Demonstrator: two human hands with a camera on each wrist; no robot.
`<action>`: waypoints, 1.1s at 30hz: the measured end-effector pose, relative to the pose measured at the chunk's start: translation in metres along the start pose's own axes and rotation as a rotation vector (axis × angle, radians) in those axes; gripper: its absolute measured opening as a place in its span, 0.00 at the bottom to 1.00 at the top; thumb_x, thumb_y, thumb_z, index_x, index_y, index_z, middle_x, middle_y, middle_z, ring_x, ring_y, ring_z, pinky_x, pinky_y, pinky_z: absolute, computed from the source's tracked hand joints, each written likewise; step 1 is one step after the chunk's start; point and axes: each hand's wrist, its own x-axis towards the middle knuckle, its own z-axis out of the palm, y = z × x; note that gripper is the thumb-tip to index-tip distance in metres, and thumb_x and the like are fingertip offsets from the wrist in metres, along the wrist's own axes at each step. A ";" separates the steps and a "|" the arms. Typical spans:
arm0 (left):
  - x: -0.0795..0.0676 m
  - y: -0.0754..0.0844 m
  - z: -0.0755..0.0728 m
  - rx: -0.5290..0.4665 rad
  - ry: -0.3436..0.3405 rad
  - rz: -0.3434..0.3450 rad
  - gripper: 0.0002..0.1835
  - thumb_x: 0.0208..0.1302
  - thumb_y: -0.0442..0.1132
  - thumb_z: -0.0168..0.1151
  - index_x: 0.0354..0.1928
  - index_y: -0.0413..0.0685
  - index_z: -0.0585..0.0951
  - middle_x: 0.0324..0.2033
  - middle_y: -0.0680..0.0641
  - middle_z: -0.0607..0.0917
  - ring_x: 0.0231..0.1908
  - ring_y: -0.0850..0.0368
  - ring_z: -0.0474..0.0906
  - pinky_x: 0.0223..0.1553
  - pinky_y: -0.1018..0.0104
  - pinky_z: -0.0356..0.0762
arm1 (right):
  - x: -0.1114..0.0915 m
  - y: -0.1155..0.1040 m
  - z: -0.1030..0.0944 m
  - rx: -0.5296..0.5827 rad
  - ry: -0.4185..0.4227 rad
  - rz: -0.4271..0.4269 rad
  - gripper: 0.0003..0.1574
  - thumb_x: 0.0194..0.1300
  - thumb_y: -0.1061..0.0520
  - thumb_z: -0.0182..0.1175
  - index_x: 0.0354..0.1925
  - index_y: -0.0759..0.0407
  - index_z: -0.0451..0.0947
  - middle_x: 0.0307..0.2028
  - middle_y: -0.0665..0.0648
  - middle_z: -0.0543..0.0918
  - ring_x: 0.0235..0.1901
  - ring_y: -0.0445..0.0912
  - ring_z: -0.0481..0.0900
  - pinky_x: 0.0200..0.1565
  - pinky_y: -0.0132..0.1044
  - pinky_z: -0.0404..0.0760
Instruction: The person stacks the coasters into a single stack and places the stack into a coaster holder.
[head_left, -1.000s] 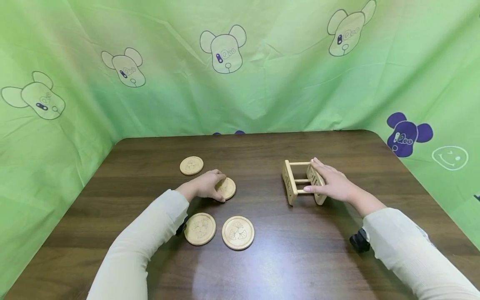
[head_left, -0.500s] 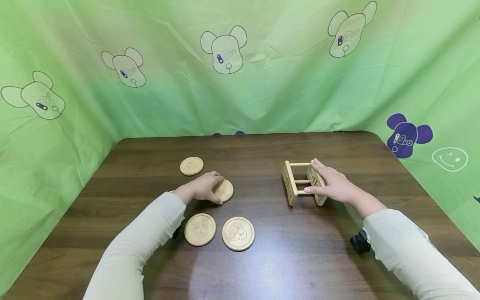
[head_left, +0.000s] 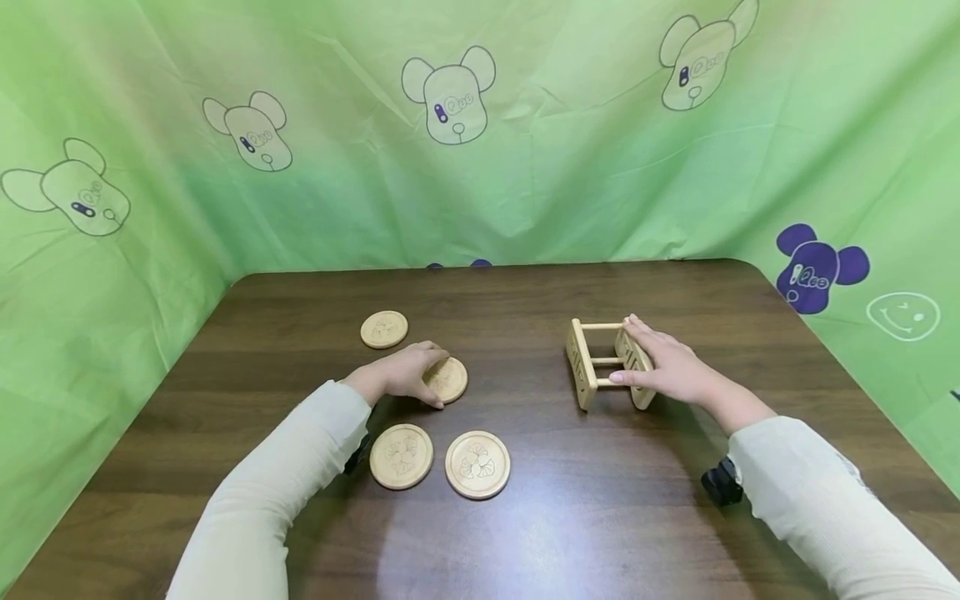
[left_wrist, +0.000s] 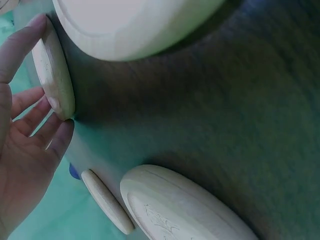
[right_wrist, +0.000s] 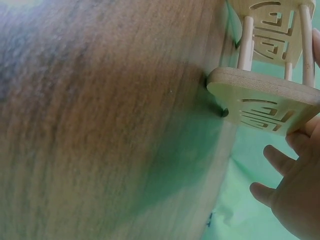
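Observation:
My left hand (head_left: 405,372) holds a round wooden coaster (head_left: 447,381) by its edge, thumb on one side and fingers on the other; the coaster (left_wrist: 56,75) stays low, right at the tabletop. Two coasters engraved with leaves lie nearer me, a left one (head_left: 401,457) and a right one (head_left: 477,465). One more coaster (head_left: 384,330) lies beyond the left hand. On the right stands a small wooden rack (head_left: 581,367) with two cut-out side panels joined by rods. My right hand (head_left: 671,367) grips its right panel (right_wrist: 265,102), thumb near the front rod.
In the left wrist view, a large coaster (left_wrist: 175,210) lies low in front, near the thin far one (left_wrist: 107,200). The brown wooden table (head_left: 585,500) ends at a green printed cloth (head_left: 525,192). A black wrist device (head_left: 722,482) sits under the right cuff.
The left hand and its coaster have shifted slightly left and toward me during the first half second, then stayed nearly still. The right hand and the rack have kept their place.

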 end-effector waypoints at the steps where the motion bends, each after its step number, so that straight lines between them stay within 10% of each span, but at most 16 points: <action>1: 0.000 0.000 -0.001 -0.001 -0.001 0.002 0.42 0.41 0.48 0.69 0.56 0.31 0.64 0.50 0.39 0.68 0.52 0.48 0.63 0.52 0.61 0.60 | 0.000 0.000 0.000 -0.001 0.001 -0.002 0.55 0.52 0.40 0.57 0.62 0.72 0.44 0.62 0.71 0.44 0.57 0.68 0.46 0.52 0.61 0.45; 33: -0.009 -0.026 -0.028 -0.149 0.097 -0.100 0.39 0.46 0.43 0.65 0.59 0.33 0.61 0.55 0.36 0.65 0.56 0.45 0.59 0.54 0.56 0.57 | 0.000 0.002 0.001 0.019 0.004 -0.001 0.54 0.53 0.41 0.56 0.62 0.72 0.45 0.62 0.70 0.43 0.58 0.68 0.44 0.53 0.61 0.44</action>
